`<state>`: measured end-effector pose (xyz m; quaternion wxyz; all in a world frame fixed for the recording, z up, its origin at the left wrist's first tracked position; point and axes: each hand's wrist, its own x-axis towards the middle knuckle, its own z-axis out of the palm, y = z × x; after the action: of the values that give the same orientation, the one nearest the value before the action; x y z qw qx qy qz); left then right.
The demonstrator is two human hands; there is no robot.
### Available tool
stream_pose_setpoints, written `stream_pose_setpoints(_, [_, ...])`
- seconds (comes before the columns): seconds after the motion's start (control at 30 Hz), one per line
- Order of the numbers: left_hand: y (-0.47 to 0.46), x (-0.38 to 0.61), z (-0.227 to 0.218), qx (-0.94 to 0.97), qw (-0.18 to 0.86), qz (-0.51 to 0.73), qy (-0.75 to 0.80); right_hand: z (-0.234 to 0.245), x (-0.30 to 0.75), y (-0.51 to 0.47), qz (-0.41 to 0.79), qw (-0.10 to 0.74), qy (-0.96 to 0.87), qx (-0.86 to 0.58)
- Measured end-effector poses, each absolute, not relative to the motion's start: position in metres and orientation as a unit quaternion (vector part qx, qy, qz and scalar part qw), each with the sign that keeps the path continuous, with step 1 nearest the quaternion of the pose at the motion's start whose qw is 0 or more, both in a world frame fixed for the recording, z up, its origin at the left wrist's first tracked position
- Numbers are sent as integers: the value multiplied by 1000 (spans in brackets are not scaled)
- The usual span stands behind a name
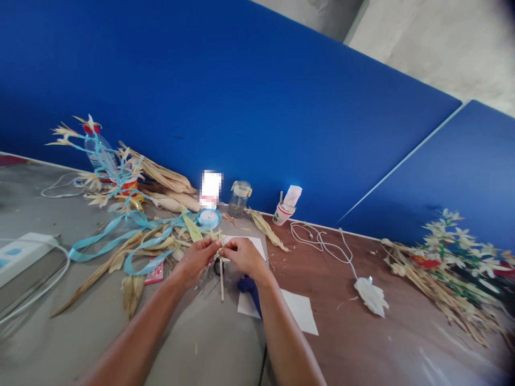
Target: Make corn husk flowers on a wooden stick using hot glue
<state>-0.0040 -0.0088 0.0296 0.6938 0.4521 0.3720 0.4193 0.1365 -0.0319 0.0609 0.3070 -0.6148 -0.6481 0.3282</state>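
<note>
My left hand (201,258) and my right hand (244,256) meet over the middle of the table, thumbs and fingertips pinched close together. Between them is the top of a thin pale stick (222,281), which hangs down towards me. Any small piece at the fingertips is too fine to make out. A black loop (218,266), perhaps a scissors handle, shows just below the hands. Dried corn husks (151,244) lie left of my left hand, tangled with light blue ribbon (108,246). Beside my right forearm is a dark blue object (250,292), partly hidden, on white paper (301,311).
A ribbon spool (210,219), lidded glass jar (240,198) and paper cup (283,213) stand along the blue partition (257,107). Ribbon-wrapped husk flowers (120,177) rise at left above a power strip (24,254). A white cable (322,238) and white flowers (458,241) lie right.
</note>
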Motion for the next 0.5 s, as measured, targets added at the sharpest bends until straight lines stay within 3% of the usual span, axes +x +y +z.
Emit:
stream_pose_setpoints(0.27, [-10,-4,31,452,706,395,376,64,135,-34,324,262,-641,-645])
stream_pose_setpoints(0.5, [-8,-7,30,358,752,438,339,55,130,-30,360,327,-638,-597])
